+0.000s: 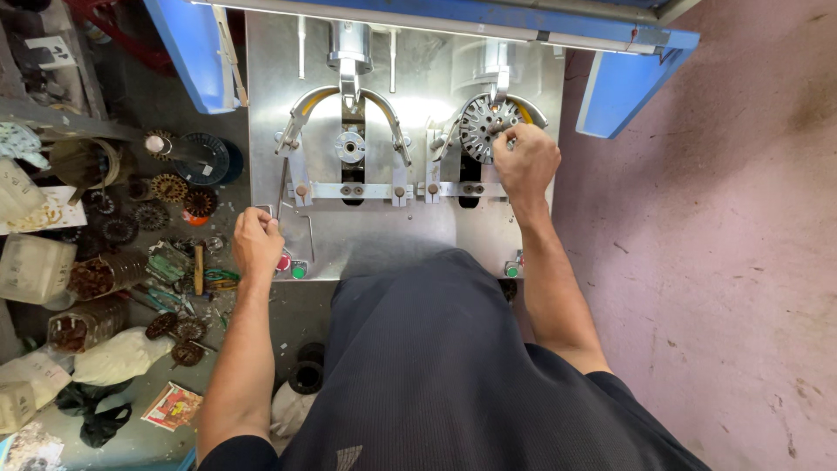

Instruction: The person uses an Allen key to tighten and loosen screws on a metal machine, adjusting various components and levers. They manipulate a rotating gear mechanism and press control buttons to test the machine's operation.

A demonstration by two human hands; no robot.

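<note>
Right hand (526,163) is up at the far right station of the steel machine plate (436,231), fingers clamped on the rim of a slotted round stator core (482,127). The core sits on the right spindle under its curved guide arm, so the grip looks meant to seat or turn it, tho that's a guess.

Left hand (255,244) rests at the plate's near left corner, fingers curled together; can't tell if they hold anything. It sits just beside the red button (283,262), w/ a green button (299,271) next to that, prob. so the controls are in reach. A 2nd green button (512,270) is at the near right edge: 2 green, 1 red seen.

2 stations total. The left spindle (350,146) is bare, no core on it.

Left of the machine, the cluttered table (131,105) carries approx. 6–7 loose wound cores (169,187), plus bags and hand tools; exact count unclear.
</note>
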